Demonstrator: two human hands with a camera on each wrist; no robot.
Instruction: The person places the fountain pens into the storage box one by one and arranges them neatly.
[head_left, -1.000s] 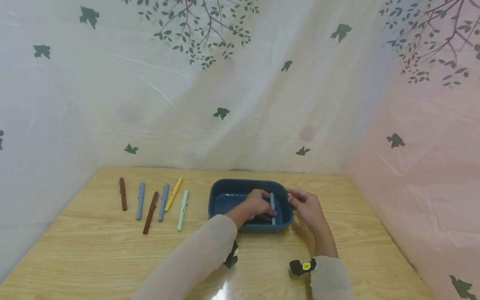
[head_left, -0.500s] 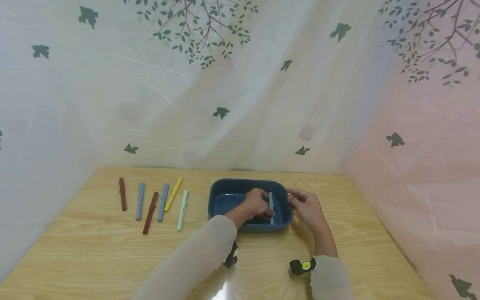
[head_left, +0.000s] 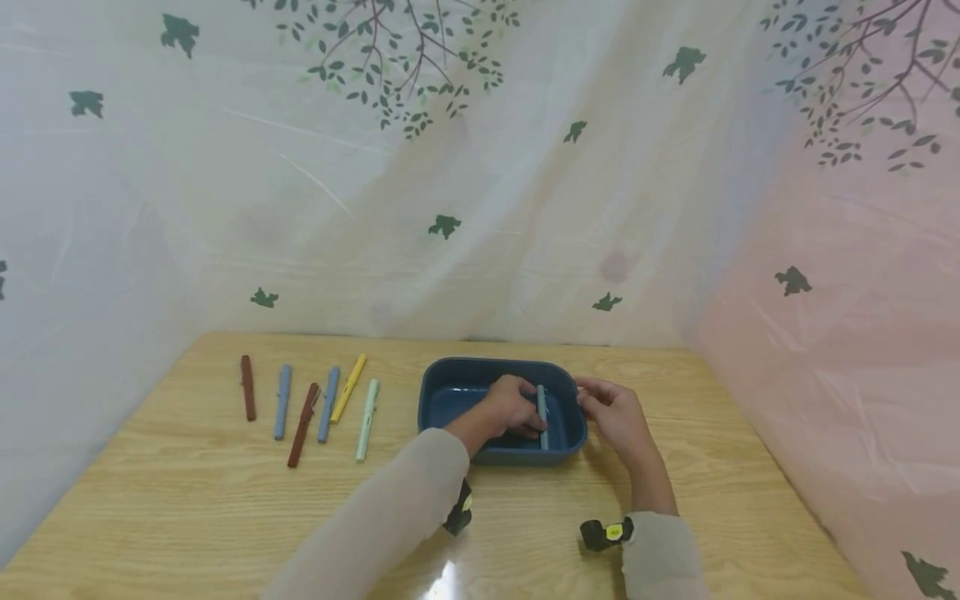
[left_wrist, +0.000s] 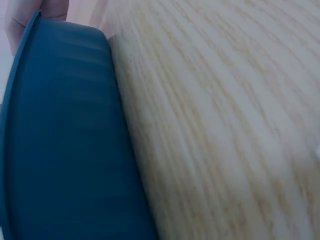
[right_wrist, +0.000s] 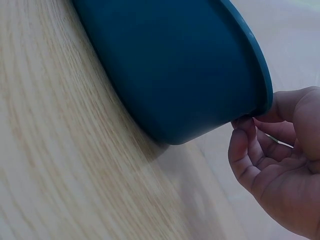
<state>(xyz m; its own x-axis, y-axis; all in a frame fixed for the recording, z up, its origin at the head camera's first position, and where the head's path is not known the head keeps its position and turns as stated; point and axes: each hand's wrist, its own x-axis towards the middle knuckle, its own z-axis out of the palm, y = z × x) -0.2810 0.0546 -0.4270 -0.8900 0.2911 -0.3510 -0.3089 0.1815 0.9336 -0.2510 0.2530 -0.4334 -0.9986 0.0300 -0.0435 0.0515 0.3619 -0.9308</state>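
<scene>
In the head view, my left hand (head_left: 510,404) reaches down into a dark blue bin (head_left: 487,457), its fingertips round a grey-blue pen (head_left: 542,402). That pen lies lengthwise near the bin's right end, and the fingers cover part of its middle. My right hand (head_left: 618,421) is at the bin's right end. The right wrist view shows the thumb and fingers of this right hand (right_wrist: 280,165) pinching the bin's rim (right_wrist: 262,75). Seen from the left wrist, the bin's outer wall (left_wrist: 65,125) stands on the table, and the left hand's grip is hidden.
Left of the bin several pens lie on the wooden table (head_left: 225,500): two dark red, including one at the far left (head_left: 247,388), two blue, a yellow one (head_left: 348,388) and a pale green one (head_left: 367,421). A printed curtain (head_left: 480,275) hangs behind the table.
The left hand and the grey-blue pen have shifted slightly left inside the bin. My right hand, the bin and the other pens have stayed in place.
</scene>
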